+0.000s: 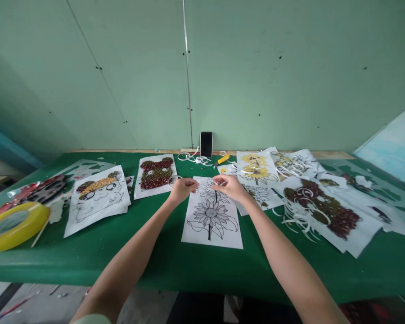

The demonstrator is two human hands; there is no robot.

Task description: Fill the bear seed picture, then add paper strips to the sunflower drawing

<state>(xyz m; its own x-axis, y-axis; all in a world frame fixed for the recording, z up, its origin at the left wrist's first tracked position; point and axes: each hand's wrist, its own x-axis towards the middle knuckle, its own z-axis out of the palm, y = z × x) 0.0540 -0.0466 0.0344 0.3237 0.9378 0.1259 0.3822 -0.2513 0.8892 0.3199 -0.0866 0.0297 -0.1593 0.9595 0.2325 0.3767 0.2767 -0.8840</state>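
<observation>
A white sheet with a black line drawing of sunflowers lies in the middle of the green table. Both my hands hover over its far end. My left hand is closed in a pinch, with a thin white strip looping out from it to the left. My right hand is also pinched, fingertips pointing left toward the other hand. Whether the right fingers grip the same strip is too small to tell.
Bear pictures partly filled with seeds lie left. A yellow tape roll sits at the far left edge. Filled sunflower sheets, a dark seed picture and curled white strips crowd the right. A phone leans on the wall.
</observation>
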